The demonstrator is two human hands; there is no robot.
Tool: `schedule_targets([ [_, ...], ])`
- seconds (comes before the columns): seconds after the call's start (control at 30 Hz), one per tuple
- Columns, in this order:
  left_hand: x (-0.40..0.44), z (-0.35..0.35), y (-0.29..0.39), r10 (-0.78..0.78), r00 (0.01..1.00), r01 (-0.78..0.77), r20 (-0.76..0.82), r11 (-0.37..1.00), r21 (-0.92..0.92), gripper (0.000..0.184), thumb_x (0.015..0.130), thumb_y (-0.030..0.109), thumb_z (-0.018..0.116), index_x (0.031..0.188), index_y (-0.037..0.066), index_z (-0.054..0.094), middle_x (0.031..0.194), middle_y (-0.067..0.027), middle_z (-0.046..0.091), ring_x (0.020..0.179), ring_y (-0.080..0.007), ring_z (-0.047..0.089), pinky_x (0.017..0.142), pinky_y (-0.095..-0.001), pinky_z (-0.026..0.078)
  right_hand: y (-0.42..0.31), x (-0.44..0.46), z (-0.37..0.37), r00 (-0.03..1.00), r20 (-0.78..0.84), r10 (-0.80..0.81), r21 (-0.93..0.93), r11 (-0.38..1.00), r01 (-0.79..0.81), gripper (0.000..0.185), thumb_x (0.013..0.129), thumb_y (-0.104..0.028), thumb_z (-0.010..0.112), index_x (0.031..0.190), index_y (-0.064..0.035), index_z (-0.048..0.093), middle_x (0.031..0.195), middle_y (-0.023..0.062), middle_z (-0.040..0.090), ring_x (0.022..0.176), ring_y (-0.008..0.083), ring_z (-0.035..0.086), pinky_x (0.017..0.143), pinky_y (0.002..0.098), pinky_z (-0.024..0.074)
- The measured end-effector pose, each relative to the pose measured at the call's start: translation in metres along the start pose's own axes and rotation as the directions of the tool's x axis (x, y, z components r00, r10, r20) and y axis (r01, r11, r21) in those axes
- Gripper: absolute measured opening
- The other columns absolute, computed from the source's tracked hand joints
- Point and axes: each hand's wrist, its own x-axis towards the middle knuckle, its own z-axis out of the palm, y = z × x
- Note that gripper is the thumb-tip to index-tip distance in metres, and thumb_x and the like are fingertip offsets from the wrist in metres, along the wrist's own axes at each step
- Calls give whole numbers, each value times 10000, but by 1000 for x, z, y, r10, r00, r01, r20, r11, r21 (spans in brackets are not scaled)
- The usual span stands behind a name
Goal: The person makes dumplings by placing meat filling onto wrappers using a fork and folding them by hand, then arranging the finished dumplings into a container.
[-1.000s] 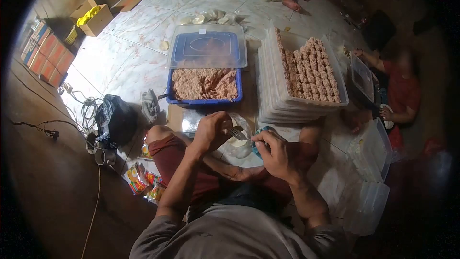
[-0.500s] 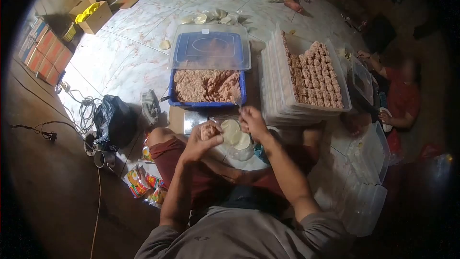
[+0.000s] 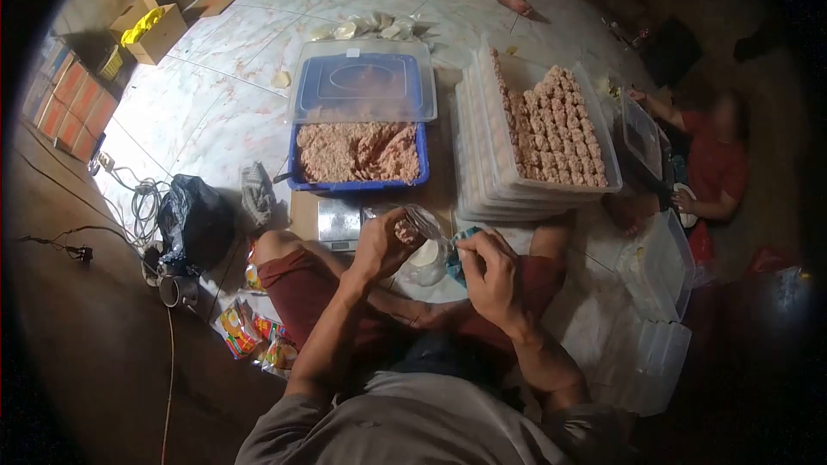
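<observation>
My left hand (image 3: 377, 248) is closed around a small dumpling (image 3: 405, 231) of pinkish minced filling, partly hidden by the fingers. Clear plastic film (image 3: 424, 220) shows just beside it. My right hand (image 3: 493, 274) is pinched closed beside a teal cloth or bag (image 3: 460, 260); whatever lies between its fingertips is hidden. Below and between both hands are round pale dough wrappers (image 3: 427, 253) on clear plastic. Ahead stands a blue tub (image 3: 357, 185) of minced filling (image 3: 345, 151), its translucent lid (image 3: 366, 86) resting over the far half.
Stacked clear trays (image 3: 482, 146) at the right hold rows of dumplings (image 3: 556, 133). A metal-topped scale (image 3: 338, 222) sits before the tub. Leftward are a black bag (image 3: 194, 220), a metal mug (image 3: 178, 291), cables and snack packets (image 3: 239, 330). Another person (image 3: 715, 159) sits at far right.
My right hand has moved from the tub's near edge down and right to the teal item; the utensil seen in it is no longer visible. My left hand has shifted slightly, its back now turned up.
</observation>
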Motion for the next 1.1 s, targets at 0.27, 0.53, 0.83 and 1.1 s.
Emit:
schedule_targets([
  [0.27, 2, -20, 37, -5, 992, 29, 130, 982, -185, 345, 736, 117, 838, 991, -2, 638, 880, -127, 664, 802, -233, 611, 711, -340, 505, -6, -8, -2, 1000, -6, 25, 12, 1000, -25, 63, 902, 1, 592, 943, 24, 634, 855, 182, 610, 805, 353, 633, 727, 406, 502],
  [0.53, 1, -14, 51, -59, 995, 59, 76, 998, 11, 320, 751, 56, 802, 1015, -4, 629, 909, -125, 682, 799, -238, 611, 738, -339, 510, 3, -10, 14, 999, 36, -21, -65, 998, 23, 64, 892, 3, 600, 947, 20, 630, 864, 189, 616, 780, 341, 635, 687, 399, 498],
  [0.83, 9, -28, 58, -50, 986, 57, 159, 998, -42, 291, 766, 132, 853, 889, -6, 629, 758, -47, 612, 747, -97, 528, 692, -295, 480, -8, -6, 8, 997, 79, 23, -35, 999, -20, 39, 899, -5, 600, 927, 18, 613, 864, 194, 613, 846, 389, 618, 729, 436, 487],
  [1.1, -2, -46, 77, -100, 970, 171, 222, 931, -324, 395, 764, 69, 871, 1051, -1, 610, 972, -3, 610, 880, -85, 519, 749, -258, 473, -8, -9, -10, 998, -16, 65, -6, 998, -65, 21, 888, -15, 619, 898, 2, 623, 852, 188, 621, 800, 352, 644, 683, 403, 495],
])
